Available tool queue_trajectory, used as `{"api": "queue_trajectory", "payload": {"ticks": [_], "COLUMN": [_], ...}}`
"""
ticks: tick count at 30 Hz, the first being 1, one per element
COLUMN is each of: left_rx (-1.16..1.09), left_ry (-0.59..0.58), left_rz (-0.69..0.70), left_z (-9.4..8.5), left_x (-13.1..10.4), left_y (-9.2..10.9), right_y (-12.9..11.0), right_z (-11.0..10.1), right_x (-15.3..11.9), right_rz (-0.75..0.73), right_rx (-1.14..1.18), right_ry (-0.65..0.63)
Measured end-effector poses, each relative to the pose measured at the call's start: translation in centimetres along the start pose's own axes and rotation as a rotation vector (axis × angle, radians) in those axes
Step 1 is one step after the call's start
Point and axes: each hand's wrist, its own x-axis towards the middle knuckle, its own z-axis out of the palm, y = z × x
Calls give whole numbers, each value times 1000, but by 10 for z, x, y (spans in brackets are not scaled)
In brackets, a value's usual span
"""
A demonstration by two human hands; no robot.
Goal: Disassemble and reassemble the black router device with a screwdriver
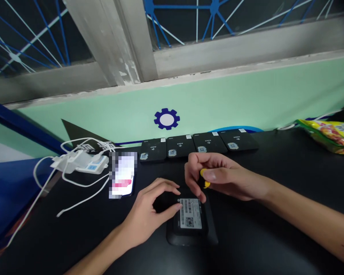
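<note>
A black device (205, 221) lies on the dark table with its labelled side up. Its white label (191, 214) carries barcodes and a square code. My left hand (149, 210) curves at the device's left side, fingers and thumb apart, the thumb tip at the label's edge. Above the far end of the device, my right hand (220, 173) pinches a small yellow object (207, 185) between thumb and curled fingers. Most of that object is hidden in the hand, so its kind does not show.
Several flat black boxes (180, 147) line the wall. To the left are a lit phone (122, 173), a white power strip (93, 167) and loose white cables (84, 202). A colourful snack bag (332, 135) lies at the far right. Behind the table rises a green wall (206, 95) below windows.
</note>
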Motion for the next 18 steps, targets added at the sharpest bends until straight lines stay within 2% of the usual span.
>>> {"api": "queue_trajectory", "payload": {"ticks": [4,8,13,18], "left_rx": [2,28,29,12], "left_ry": [7,14,1,2], "left_rz": [15,2,-4,-1], "left_z": [0,0,1,0], "left_x": [-1,-2,-1,1], "left_y": [-1,-4,-5,-1], "right_y": [3,1,-2,-1], "right_z": [3,5,2,-1], "right_x": [1,3,2,1], "right_rz": [-4,2,25,-16], "right_rx": [26,23,-7,37], "right_ry": [-34,-13,2,-23]}}
